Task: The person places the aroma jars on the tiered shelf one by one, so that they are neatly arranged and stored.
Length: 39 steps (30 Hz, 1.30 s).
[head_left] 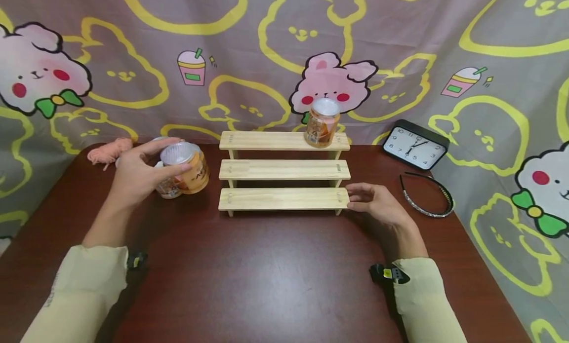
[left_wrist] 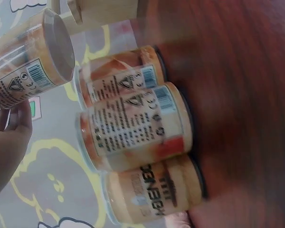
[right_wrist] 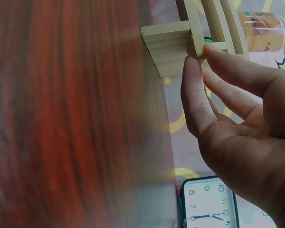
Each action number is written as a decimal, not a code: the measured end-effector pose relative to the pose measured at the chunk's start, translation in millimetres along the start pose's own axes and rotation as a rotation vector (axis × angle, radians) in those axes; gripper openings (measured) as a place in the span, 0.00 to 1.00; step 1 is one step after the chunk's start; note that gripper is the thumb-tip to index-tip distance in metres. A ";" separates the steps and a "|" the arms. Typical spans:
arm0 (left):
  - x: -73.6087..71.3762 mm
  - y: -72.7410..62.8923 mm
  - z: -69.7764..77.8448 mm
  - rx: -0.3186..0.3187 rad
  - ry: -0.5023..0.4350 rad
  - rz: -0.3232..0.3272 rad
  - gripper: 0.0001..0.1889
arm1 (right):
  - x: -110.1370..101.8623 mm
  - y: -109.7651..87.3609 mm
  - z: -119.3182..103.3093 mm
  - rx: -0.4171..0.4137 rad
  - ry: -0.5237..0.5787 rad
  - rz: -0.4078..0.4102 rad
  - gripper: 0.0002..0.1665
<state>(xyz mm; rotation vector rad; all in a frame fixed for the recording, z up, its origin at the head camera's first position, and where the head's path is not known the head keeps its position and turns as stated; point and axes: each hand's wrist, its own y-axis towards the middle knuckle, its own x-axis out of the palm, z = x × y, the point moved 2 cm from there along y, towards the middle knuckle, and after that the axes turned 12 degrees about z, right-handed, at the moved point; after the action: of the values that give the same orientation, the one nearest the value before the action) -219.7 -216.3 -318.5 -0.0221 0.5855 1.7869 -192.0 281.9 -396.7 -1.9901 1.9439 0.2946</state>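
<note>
My left hand grips a plastic can with an orange printed label and a clear top, left of the wooden stepped shelf. In the left wrist view the held can is lifted clear of three similar cans standing close together on the table. The held can and my hand partly hide these in the head view. My right hand pinches the right end of the lowest board with thumb and fingertips. Another orange can stands toward the right end of the top board.
Pink yarn lies at the back left. A black-framed clock stands at the back right, with a headband in front of it. A patterned curtain hangs behind the brown table.
</note>
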 end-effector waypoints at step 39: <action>74.9 35.3 48.4 0.054 -0.180 -0.061 0.28 | -0.1 1.1 1.2 0.003 0.004 0.004 0.31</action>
<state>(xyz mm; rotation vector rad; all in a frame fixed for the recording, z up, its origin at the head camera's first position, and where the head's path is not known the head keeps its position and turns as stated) -261.0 -135.9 -286.2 0.1548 0.4973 1.6924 -193.0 282.4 -397.9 -1.9861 1.9501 0.2890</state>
